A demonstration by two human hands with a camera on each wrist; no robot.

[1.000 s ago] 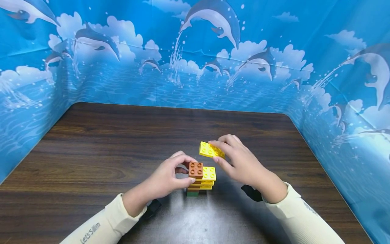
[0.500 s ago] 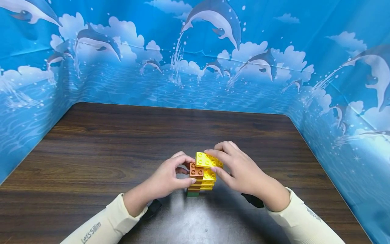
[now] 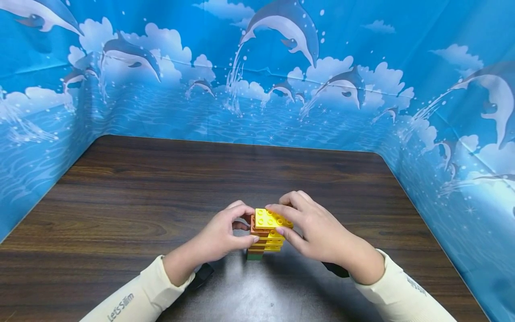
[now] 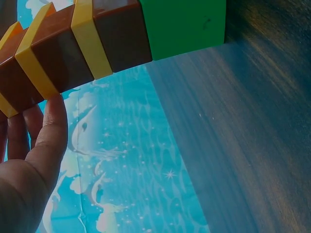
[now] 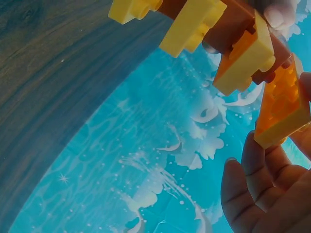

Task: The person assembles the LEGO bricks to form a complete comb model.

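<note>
A tower of toy building bricks stands on the table, with a green brick point(image 3: 254, 257) at its foot. Above that, brown bricks alternate with thin yellow bricks point(image 5: 194, 26) that jut out to the right. My left hand point(image 3: 223, 232) steadies the tower near its top, thumb in front and fingers behind; in the left wrist view a finger point(image 4: 53, 136) touches its side. Between thumb and fingers my right hand point(image 3: 318, 230) pinches another thin yellow eight-stud brick point(image 3: 265, 219). It overlaps the top brown brick point(image 3: 259, 233), tilted right over its studs in the right wrist view.
The dark wooden table point(image 3: 161, 179) spreads around the tower. A blue curtain with dolphins point(image 3: 257, 112) borders the table at the back and both sides. Dark straps point(image 3: 202, 273) sit on both wrists, below cream sleeves.
My right hand has brought the yellow brick down and left, from behind the tower onto the top brown brick. My left hand has stayed at the tower.
</note>
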